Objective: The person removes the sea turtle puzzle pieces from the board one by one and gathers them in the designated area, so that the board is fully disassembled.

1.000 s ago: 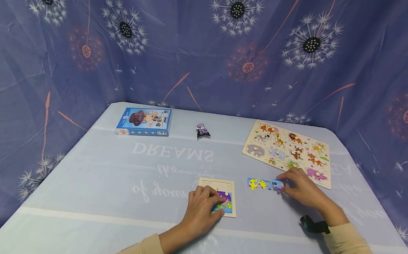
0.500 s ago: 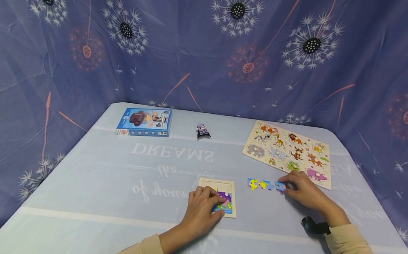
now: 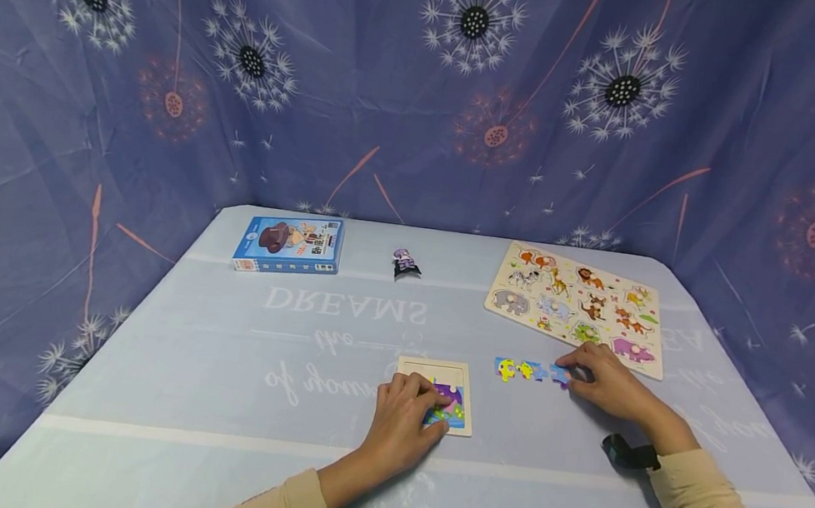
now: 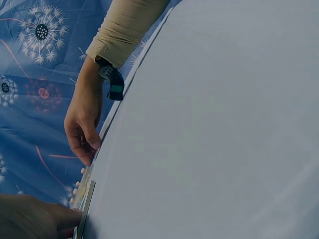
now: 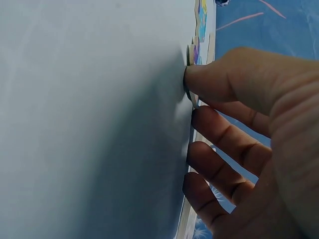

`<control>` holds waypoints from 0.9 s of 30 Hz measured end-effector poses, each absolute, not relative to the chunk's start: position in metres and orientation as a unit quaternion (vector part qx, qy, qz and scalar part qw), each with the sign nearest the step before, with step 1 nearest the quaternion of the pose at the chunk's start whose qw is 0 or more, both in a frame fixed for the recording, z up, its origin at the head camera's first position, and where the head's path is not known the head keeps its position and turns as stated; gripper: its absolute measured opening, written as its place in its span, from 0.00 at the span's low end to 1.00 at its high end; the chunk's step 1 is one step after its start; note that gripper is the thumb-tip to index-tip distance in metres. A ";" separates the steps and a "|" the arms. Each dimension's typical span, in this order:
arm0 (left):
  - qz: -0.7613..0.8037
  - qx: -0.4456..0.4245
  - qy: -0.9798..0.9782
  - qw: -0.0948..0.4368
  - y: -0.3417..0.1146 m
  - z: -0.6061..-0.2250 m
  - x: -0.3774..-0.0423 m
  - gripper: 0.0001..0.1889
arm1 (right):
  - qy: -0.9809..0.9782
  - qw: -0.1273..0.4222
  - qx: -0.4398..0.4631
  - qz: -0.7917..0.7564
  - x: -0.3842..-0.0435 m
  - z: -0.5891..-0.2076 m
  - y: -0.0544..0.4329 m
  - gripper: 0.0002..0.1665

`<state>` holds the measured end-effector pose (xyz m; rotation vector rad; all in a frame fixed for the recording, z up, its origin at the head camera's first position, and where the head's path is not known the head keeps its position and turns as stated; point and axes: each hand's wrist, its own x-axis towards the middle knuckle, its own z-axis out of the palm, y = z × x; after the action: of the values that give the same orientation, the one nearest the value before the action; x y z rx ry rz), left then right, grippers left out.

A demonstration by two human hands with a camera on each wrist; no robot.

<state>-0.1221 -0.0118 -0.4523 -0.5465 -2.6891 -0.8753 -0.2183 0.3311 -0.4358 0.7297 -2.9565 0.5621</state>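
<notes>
My left hand holds a small wooden puzzle tray, fingers across its left part and thumb at the near edge. Purple, green and blue jigsaw pieces fill the tray's visible lower part; bare wood shows along the top. To the right, my right hand pinches a blue and purple jigsaw piece, low at the tabletop. Its thumb lies against the piece in the right wrist view, with the other fingers loosely bent. Left of that piece lie yellow and blue jigsaw pieces in a row.
A wooden animal peg puzzle board lies behind my right hand. At the back left is a blue box with a cartoon figure, and a small purple and black toy sits at the back middle. A dandelion-print curtain hangs behind the table.
My right hand has shifted slightly right, drawing the pinched jigsaw piece away from the row so a gap shows. My left hand and the tray have stayed put.
</notes>
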 end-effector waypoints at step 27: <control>-0.347 -0.168 -0.914 0.127 -0.025 -0.449 -0.126 0.14 | -0.935 0.058 0.269 0.225 -0.196 -0.431 0.260 0.16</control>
<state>-0.1259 -0.0249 -0.4487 -0.4890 -2.6596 -1.0110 -0.1959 0.2595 -0.4306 0.8150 -2.8331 0.6835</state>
